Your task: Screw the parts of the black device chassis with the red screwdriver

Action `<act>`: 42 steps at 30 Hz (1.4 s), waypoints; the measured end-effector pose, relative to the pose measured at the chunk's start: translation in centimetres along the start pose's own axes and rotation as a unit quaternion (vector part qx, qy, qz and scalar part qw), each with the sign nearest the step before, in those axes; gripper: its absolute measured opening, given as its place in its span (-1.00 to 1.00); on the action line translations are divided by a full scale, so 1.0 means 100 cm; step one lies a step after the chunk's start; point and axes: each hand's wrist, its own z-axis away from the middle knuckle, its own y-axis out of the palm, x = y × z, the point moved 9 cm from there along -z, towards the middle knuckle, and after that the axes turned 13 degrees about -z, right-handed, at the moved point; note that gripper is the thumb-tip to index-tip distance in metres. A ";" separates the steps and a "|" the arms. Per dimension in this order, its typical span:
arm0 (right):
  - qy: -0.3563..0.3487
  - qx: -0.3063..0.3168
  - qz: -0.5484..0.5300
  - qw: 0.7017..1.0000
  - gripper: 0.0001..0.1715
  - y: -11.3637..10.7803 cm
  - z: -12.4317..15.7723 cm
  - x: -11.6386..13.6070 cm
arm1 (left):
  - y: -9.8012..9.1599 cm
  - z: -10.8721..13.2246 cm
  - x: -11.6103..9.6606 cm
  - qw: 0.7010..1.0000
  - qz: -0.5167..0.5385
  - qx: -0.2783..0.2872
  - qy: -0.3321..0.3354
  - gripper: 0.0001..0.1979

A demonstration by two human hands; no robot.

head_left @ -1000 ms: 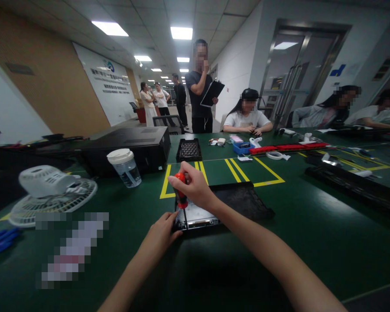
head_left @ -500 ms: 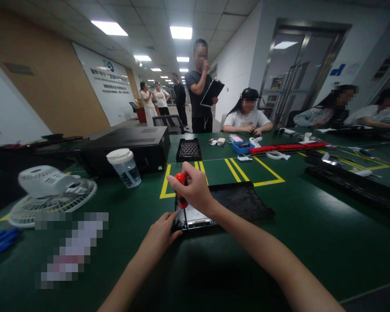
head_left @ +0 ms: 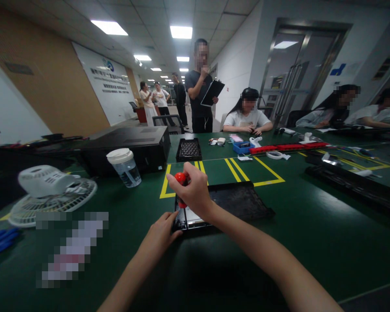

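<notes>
Fan: white, its round guard flat on the green table, well apart from both hands.
Cup: clear, pale-lidded, upright between the fan and the work.
Left hand: narrow around the near left corner of the black casing, fingers on its left edge and thumb at the near edge, apparently steadying it.
Screwdriver: red-topped, nearly upright, its shaft reaching down into the casing's near left corner; the tip is too small to make out.
Right hand: closed around the screwdriver's handle. It has rolled slightly over the last second and now hides more of the grip, while the shaft stands at the same spot. That suggests a turn being made in place, with this corner not yet finished.
Black casing: flat on the near middle of the table, a pale plate in its left part, partly under the right hand.
Long black part: far right, well apart.
</notes>
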 end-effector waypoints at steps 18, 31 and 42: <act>0.069 0.141 -0.179 0.971 -0.82 0.029 -0.002 -0.017 | -0.008 0.004 -0.004 1.000 0.009 -0.012 0.007 -0.48; 0.230 0.270 -0.527 0.772 -0.73 0.065 0.004 -0.044 | -0.010 0.005 -0.006 1.000 0.013 0.000 0.004 -0.47; 0.280 0.274 -0.584 0.711 -0.67 0.068 0.000 -0.055 | -0.005 0.002 -0.001 1.000 0.013 -0.001 -0.004 -0.46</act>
